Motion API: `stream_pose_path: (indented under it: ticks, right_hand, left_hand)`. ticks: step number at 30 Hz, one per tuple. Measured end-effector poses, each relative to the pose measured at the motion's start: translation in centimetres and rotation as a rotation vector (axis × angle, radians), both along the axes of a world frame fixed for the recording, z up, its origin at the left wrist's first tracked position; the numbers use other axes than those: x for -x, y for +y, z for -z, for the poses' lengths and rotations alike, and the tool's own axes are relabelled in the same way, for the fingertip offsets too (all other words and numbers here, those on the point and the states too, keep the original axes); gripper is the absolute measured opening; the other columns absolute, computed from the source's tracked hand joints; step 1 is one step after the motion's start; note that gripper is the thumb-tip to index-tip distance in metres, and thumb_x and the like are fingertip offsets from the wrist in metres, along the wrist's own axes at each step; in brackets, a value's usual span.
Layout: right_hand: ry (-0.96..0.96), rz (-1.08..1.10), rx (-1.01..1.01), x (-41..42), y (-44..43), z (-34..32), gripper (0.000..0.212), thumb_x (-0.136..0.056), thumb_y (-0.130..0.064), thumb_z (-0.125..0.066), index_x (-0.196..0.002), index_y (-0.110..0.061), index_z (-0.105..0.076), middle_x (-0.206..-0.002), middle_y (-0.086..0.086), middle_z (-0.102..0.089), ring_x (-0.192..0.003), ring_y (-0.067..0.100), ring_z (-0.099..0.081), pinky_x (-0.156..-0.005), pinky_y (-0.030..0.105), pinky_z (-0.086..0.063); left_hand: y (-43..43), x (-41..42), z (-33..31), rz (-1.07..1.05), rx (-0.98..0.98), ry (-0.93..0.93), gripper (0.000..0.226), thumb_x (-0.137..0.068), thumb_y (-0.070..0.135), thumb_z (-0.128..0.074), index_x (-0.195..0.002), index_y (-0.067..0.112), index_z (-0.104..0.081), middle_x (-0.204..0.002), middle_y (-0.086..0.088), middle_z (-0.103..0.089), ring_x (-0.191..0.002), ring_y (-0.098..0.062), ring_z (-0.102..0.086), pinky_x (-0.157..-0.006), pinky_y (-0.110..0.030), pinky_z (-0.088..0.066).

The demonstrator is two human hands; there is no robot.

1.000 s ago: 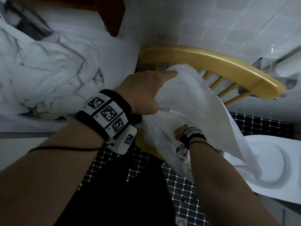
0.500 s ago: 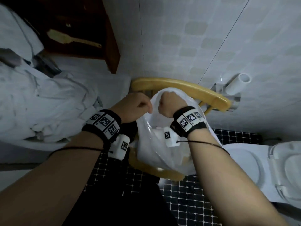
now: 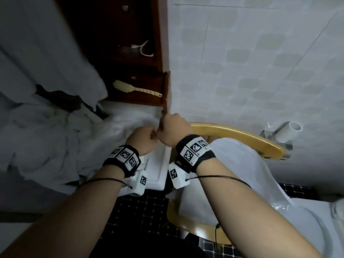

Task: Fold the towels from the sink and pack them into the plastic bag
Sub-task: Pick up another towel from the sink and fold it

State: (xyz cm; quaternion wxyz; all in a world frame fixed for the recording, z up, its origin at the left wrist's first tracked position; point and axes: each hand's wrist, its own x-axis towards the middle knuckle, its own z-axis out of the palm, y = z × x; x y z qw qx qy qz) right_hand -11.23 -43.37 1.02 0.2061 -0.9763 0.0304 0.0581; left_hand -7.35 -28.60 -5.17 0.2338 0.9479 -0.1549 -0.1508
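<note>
My left hand [image 3: 142,140] and my right hand [image 3: 174,132] were curled tight, with the knuckles touching. They were over the back corner of the sink [image 3: 158,175]. I thought both pinched the edge of one towel [image 3: 119,127], but the fingers hid the pinch, so I was not sure.

What could go wrong? The towel ran straight back into the heap of towels [image 3: 55,142]. If I pulled it fast, it might drag the others over the rim and down onto the dark floor [image 3: 145,207]. My two hands held almost the same spot, so the towel could hang in a twisted bunch and fold badly. The plastic bag [image 3: 242,175] sat on the yellow chair [image 3: 242,134], well apart from my hands. Nobody held it. It looked thin and floppy, so its mouth might fall shut, or it could slide off toward the toilet [image 3: 307,220].

The towels were white and very crumpled. They filled the sink in a soft, lumpy pile. The one near my hands was stretched flatter than the rest. The picture was dim and a bit blurry there.
</note>
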Motion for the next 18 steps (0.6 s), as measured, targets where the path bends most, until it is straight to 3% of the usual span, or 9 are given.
stream_pose_path:
  ticks: [2, 4, 7, 10, 13, 18]
  right_hand:
    - [0.039, -0.004, -0.022, -1.7, 3.7, 2.1, 0.033, -0.092, -0.036, -0.062, -0.114, -0.012, -0.07, -0.109, 0.016, -0.07, -0.098, 0.038, -0.07, -0.083, 0.042, -0.061]
    - [0.123, -0.014, -0.048, -3.2, 6.8, 3.9, 0.036, -0.093, -0.033, -0.058, -0.124, -0.014, -0.066, -0.119, 0.015, -0.068, -0.108, 0.037, -0.067, -0.089, 0.043, -0.059]
    - [0.23, -0.021, -0.086, -5.7, 10.5, 6.3, 0.045, -0.096, -0.026, -0.055, -0.14, -0.014, -0.055, -0.13, 0.017, -0.065, -0.117, 0.037, -0.064, -0.096, 0.045, -0.057]
    - [0.316, -0.044, -0.135, -8.3, 14.5, 8.6, 0.056, -0.098, -0.022, -0.055, -0.151, -0.012, -0.042, -0.131, 0.02, -0.065, -0.119, 0.038, -0.063, -0.092, 0.041, -0.055]
    - [0.354, -0.039, -0.162, -9.4, 18.0, 10.4, 0.065, -0.098, -0.023, -0.056, -0.157, -0.013, -0.032, -0.135, 0.021, -0.06, -0.122, 0.039, -0.061, -0.095, 0.041, -0.053]
    - [0.374, 0.0, -0.083, -9.6, 21.6, 12.8, 0.065, -0.098, -0.029, -0.057, -0.157, -0.017, -0.032, -0.138, 0.021, -0.053, -0.123, 0.044, -0.057, -0.106, 0.048, -0.049]
  left_hand:
    - [4.7, -1.6, 0.8, -0.039, -0.062, 0.008, 0.012, -0.09, 0.018, -0.057, -0.09, 0.024, -0.067, -0.104, -0.003, -0.071, -0.098, -0.03, -0.067, -0.089, -0.046, -0.058]
    - [9.0, -3.2, 2.0, -0.11, -0.132, -0.016, 0.023, -0.091, 0.024, -0.064, -0.114, 0.027, -0.07, -0.129, -0.005, -0.061, -0.12, -0.032, -0.058, -0.105, -0.045, -0.05]
    - [14.5, -5.6, 3.6, -0.18, -0.299, -0.013, 0.044, -0.086, 0.033, -0.071, -0.129, 0.031, -0.064, -0.143, -0.004, -0.046, -0.137, -0.038, -0.041, -0.116, -0.049, -0.038]
    - [19.4, -7.4, 4.8, -0.32, -0.354, -0.035, 0.065, -0.08, 0.033, -0.077, -0.139, 0.027, -0.05, -0.152, -0.006, -0.032, -0.142, -0.046, -0.03, -0.113, -0.058, -0.038]
    - [23.5, -8.5, 6.0, -0.521, -0.267, -0.149, 0.075, -0.075, 0.022, -0.079, -0.141, 0.021, -0.043, -0.155, -0.011, -0.029, -0.139, -0.052, -0.033, -0.101, -0.064, -0.047]
    - [27.9, -10.7, 7.2, -0.525, -0.167, 0.029, 0.086, -0.091, 0.012, -0.069, -0.158, -0.004, -0.017, -0.158, -0.03, -0.028, -0.134, -0.049, -0.048, -0.1, -0.051, -0.049]
